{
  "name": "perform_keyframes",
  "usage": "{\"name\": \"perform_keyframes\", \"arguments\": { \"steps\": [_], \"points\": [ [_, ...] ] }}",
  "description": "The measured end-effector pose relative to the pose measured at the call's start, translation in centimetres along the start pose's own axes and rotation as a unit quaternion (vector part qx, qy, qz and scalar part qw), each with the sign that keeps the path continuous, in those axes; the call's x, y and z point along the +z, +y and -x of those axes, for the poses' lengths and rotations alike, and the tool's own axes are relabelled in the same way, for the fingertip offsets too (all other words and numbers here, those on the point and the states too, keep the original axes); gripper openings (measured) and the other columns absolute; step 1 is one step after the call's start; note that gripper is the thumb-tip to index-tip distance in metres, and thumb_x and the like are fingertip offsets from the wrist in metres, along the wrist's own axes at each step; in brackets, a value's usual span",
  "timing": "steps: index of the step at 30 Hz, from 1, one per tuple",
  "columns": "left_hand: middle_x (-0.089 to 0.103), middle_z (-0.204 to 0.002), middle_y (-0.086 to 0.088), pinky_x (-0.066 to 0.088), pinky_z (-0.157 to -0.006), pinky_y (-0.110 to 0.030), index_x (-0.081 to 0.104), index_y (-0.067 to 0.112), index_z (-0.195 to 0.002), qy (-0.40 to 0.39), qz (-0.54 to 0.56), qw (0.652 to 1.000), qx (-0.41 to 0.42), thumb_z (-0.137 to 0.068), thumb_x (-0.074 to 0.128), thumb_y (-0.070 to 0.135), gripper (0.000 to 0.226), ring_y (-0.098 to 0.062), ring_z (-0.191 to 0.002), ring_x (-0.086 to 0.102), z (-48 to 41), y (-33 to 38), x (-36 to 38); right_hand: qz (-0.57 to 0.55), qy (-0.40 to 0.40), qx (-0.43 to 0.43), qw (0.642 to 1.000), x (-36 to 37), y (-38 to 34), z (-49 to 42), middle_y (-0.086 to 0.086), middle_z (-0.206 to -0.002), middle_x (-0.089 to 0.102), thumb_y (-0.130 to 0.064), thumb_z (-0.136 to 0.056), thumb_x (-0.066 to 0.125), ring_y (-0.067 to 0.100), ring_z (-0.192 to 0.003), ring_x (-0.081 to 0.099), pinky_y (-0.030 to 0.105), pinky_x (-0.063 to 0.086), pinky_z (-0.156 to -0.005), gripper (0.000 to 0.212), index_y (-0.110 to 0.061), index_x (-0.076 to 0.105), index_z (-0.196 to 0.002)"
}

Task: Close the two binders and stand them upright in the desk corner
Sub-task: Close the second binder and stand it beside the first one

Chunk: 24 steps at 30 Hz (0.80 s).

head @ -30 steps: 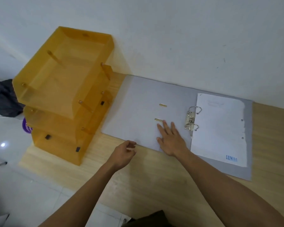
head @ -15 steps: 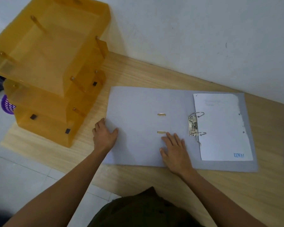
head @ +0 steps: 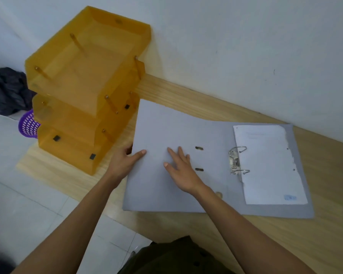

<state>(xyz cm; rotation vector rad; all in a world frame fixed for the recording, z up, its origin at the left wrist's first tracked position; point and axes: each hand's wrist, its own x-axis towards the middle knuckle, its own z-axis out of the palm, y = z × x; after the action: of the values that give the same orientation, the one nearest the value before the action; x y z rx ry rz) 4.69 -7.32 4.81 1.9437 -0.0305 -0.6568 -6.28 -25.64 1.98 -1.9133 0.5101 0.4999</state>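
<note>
Both hands work the open binder (head: 166, 125) (ring side flat): left hand (head: 125, 161) grips its cover edge, right hand (head: 181, 171) lies spread.

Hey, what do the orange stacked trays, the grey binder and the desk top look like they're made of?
The orange stacked trays look like translucent plastic with a glossy finish: the tiers below show through the walls. The open grey binder looks like matte, paper-covered cardboard with shiny metal rings, probably steel. The pale desk top shows straight wood grain; whether it is solid wood or laminate cannot be told.
</note>
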Motion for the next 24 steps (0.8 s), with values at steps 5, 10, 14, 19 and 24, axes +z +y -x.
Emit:
{"name": "perform_keyframes", "arguments": {
  "steps": [5, 10, 14, 19, 24],
  "points": [
    [0.072, -0.118, -0.005, 0.061, -0.081, -0.042, 0.066, 0.018, -0.118, -0.008, 0.094, 0.994, 0.054, -0.097, 0.062, 0.033, 0.027, -0.031, -0.103, 0.072, 1.6, 5.7, -0.5, -0.061, 0.007, -0.037, 0.997, -1.5, -3.4, 1.5, -0.010, -0.170, -0.004, -0.058, -0.099, 0.040, 0.015, -0.157, -0.001, 0.049, 0.008, -0.126, 0.068, -0.040, 0.014, -0.159],
    [0.073, -0.128, -0.005, 0.060, -0.087, -0.036, 0.061, 0.024, -0.136, -0.171, 0.227, 0.958, 0.034, -0.102, 0.034, 0.056, 0.054, -0.023, -0.114, 0.071, 3.4, 9.5, 4.5, -0.158, 0.044, -0.069, 0.984, -4.4, -4.7, 4.4, -0.016, -0.167, 0.021, -0.061, -0.099, 0.036, 0.004, -0.153, 0.017, 0.034, 0.016, -0.125, 0.066, -0.035, 0.023, -0.158],
    [0.063, -0.142, -0.004, 0.046, -0.109, -0.046, 0.054, 0.027, -0.144, -0.204, 0.206, 0.955, 0.058, -0.101, 0.025, 0.061, 0.062, -0.022, -0.131, 0.059, 4.2, 10.9, 10.4, -0.213, 0.094, -0.097, 0.968, -8.1, -5.2, 7.3, -0.018, -0.163, 0.029, -0.079, -0.086, 0.034, 0.006, -0.149, 0.028, 0.046, 0.030, -0.122, 0.080, -0.042, 0.027, -0.156],
    [0.018, -0.162, 0.028, 0.021, -0.124, -0.040, 0.015, 0.052, -0.156, -0.243, 0.078, 0.961, 0.108, -0.094, 0.032, 0.071, 0.067, 0.000, -0.151, 0.021, 4.9, 10.9, 16.5, -0.202, 0.177, -0.093, 0.959, -11.6, -3.4, 10.5, -0.015, -0.154, 0.046, -0.060, -0.095, 0.043, 0.007, -0.139, 0.046, 0.039, 0.039, -0.115, 0.062, -0.041, 0.034, -0.153],
    [0.011, -0.169, 0.011, 0.016, -0.124, -0.038, 0.013, 0.036, -0.161, -0.232, -0.031, 0.970, 0.069, -0.101, 0.048, 0.048, 0.070, -0.014, -0.155, 0.014, 4.7, 7.8, 19.8, -0.189, 0.233, -0.048, 0.953, -16.9, 1.5, 13.7, -0.002, -0.123, 0.071, -0.016, -0.090, 0.059, 0.013, -0.106, 0.070, 0.040, 0.058, -0.092, 0.035, -0.033, 0.063, -0.120]
  ]
}}
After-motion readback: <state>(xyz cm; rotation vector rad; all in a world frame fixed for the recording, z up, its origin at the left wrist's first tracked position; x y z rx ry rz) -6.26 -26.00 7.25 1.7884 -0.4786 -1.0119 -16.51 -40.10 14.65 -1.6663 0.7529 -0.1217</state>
